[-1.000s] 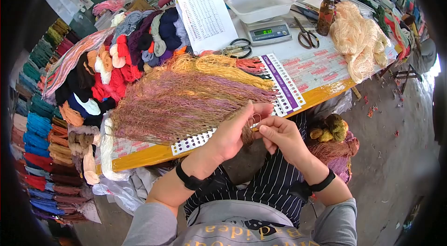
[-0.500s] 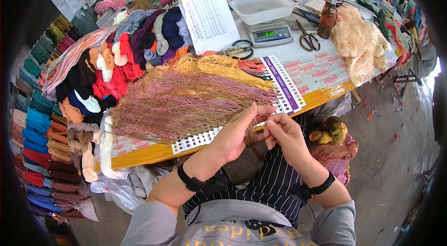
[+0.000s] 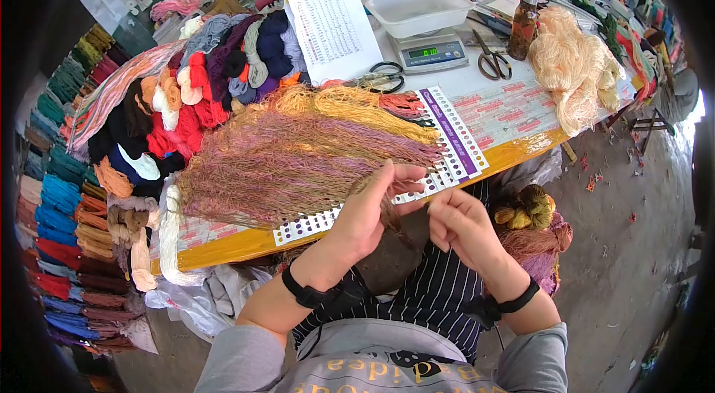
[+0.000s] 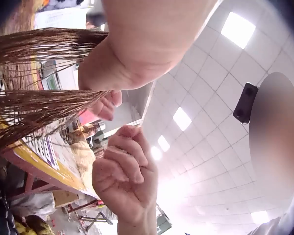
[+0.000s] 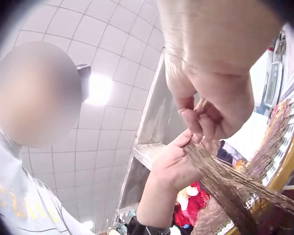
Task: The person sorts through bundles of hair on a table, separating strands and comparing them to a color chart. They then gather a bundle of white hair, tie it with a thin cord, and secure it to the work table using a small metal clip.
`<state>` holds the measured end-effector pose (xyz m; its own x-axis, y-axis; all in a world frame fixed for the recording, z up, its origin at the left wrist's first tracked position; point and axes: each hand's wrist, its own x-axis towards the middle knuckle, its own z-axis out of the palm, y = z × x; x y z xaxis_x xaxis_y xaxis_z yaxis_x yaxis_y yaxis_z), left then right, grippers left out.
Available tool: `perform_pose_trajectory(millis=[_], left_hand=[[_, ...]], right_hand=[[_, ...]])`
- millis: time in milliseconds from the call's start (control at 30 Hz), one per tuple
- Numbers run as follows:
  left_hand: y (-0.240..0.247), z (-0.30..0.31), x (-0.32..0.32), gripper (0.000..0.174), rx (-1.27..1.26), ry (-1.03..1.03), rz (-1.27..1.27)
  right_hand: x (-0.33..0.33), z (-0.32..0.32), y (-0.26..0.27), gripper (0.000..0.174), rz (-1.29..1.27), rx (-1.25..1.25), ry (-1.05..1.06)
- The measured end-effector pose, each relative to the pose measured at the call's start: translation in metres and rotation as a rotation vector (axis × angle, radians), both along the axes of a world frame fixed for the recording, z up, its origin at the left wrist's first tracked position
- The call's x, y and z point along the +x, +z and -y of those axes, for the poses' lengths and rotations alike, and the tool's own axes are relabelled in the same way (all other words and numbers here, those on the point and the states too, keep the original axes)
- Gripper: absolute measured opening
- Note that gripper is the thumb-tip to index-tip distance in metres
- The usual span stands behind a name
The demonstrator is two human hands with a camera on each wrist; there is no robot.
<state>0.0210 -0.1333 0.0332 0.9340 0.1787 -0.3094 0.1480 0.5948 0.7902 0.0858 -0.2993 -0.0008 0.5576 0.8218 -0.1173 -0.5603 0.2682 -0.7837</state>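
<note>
My left hand (image 3: 365,218) holds a bundle of brown thread (image 3: 389,216) at the front edge of the table, thumb up and fingers pointing right. The left wrist view shows the brown strands (image 4: 44,100) reaching that hand in two bunches. My right hand (image 3: 463,225) is just right of it, in mid-air, fingers curled and thumb against the index finger. I cannot tell whether a fine thread is between those fingertips (image 5: 201,120). Behind the left hand, long brown and mauve threads (image 3: 298,162) lie spread across the table.
Yellow yarn (image 3: 357,106), a punched color card (image 3: 454,132), scissors (image 3: 491,62), a scale (image 3: 432,50) bearing a plastic tub (image 3: 417,10), a bottle (image 3: 523,24) and cream yarn (image 3: 570,65) are on the table. Colored skeins (image 3: 179,110) pile at left; more yarn (image 3: 532,233) hangs below at right.
My right hand has drawn away from the left, toward the right. The fine thread loop seen between the hands earlier no longer shows. The left fingers have spread slightly.
</note>
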Motion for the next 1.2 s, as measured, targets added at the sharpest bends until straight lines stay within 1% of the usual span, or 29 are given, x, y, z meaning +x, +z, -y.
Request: perform_pose_trajectory(millis=[33,67,133,167,200,233,267,300,333,367,400,500,533,567,600,633,667,700,767,833,867,900,967,1000,1033,1067,1100,1133,1200], left_hand=[[-0.001,-0.007,-0.004,0.046,0.136,-0.04,0.066],[-0.001,-0.011,-0.007,0.047,0.271,-0.081,0.131],[0.006,-0.015,-0.015,0.051,0.271,-0.05,0.054],[0.005,-0.027,-0.024,0.052,0.211,-0.186,0.059],[0.005,-0.04,-0.035,0.054,0.15,-0.321,0.063],[0.009,-0.05,-0.047,0.055,0.112,-0.222,0.003],[0.014,-0.061,-0.06,0.057,0.074,-0.123,-0.057],[0.02,-0.075,-0.074,0.054,0.081,0.049,-0.083],[0.028,-0.091,-0.089,0.052,0.088,0.223,-0.109],[0.035,-0.108,-0.104,0.047,0.032,0.392,-0.06],[0.044,-0.127,-0.12,0.042,-0.023,0.561,-0.011],[0.072,-0.194,-0.183,0.034,0.205,0.658,0.3],[0.079,-0.208,-0.199,0.038,0.322,0.705,0.378],[0.089,-0.202,-0.203,0.038,0.32,0.711,0.375],[0.103,-0.195,-0.204,0.041,0.406,0.727,0.522],[0.113,-0.187,-0.203,0.048,0.492,0.739,0.671],[0.117,-0.176,-0.196,0.048,0.493,0.742,0.671],[0.118,-0.159,-0.181,0.05,0.489,0.681,0.708],[0.107,-0.137,-0.155,0.05,0.417,0.563,0.703],[0.072,-0.133,-0.125,0.041,0.078,0.452,0.537],[0.063,-0.114,-0.099,0.037,0.025,0.426,0.382],[0.051,-0.092,-0.078,0.038,0.142,0.345,0.294],[0.019,-0.064,-0.047,0.04,0.232,0.104,0.202],[0.014,-0.047,-0.034,0.036,0.389,0.022,0.141],[0.015,-0.028,-0.024,0.031,0.394,-0.039,0.06],[0.007,-0.017,-0.017,0.029,0.384,-0.133,0.062],[-0.001,-0.008,-0.013,0.028,0.373,-0.227,0.063],[-0.003,0.002,-0.009,0.028,0.372,-0.228,0.06],[-0.004,0.019,-0.004,0.026,0.411,-0.28,0.026]], right_hand=[[-0.001,0.002,-0.002,0.016,0.013,0.015,0.079],[-0.001,0.005,0.001,0.016,0.011,0.014,0.078],[-0.001,0.015,0.015,0.014,0.319,-0.131,0.037],[0.004,0.023,0.018,0.01,0.381,-0.145,-0.116],[0.018,0.03,0.012,0.009,0.474,-0.019,-0.238],[0.035,0.041,0.006,0.006,0.558,0.096,-0.384],[0.051,0.058,0.002,0.007,0.405,0.178,-0.469],[0.062,0.076,0.004,0.012,0.24,0.197,-0.607],[0.077,0.102,0.001,0.018,0.044,0.313,-0.651],[0.096,0.128,-0.009,0.019,0.05,0.48,-0.575],[0.11,0.153,-0.018,0.02,0.013,0.485,-0.655],[0.154,0.236,-0.053,0.022,-0.128,0.469,-0.949],[0.166,0.265,-0.061,0.022,-0.071,0.379,-1.018],[0.176,0.292,-0.068,0.021,-0.013,0.289,-1.085],[0.187,0.318,-0.076,0.021,-0.012,0.287,-1.081],[0.196,0.342,-0.083,0.021,0.147,0.332,-0.918],[0.2,0.353,-0.086,0.02,0.302,0.373,-0.752],[0.185,0.312,-0.059,0.021,0.158,0.206,-1.165],[0.169,0.265,-0.045,0.019,0.319,0.022,-1.108],[0.143,0.193,-0.019,0.015,0.426,-0.251,-1.049],[0.138,0.168,-0.017,0.014,0.465,-0.333,-0.957],[0.132,0.145,-0.02,0.014,0.503,-0.412,-0.863],[0.107,0.1,-0.015,0.012,0.461,-0.442,-0.608],[0.097,0.085,-0.01,0.011,0.627,-0.466,-0.403],[0.082,0.063,0.001,0.013,0.716,-0.35,-0.332],[0.071,0.052,0.012,0.014,0.591,-0.287,-0.169],[0.062,0.04,0.014,0.014,0.583,-0.191,-0.097],[0.054,0.034,0.019,0.014,0.521,-0.199,-0.036],[0.05,0.026,0.024,0.014,0.656,-0.243,0.062]])
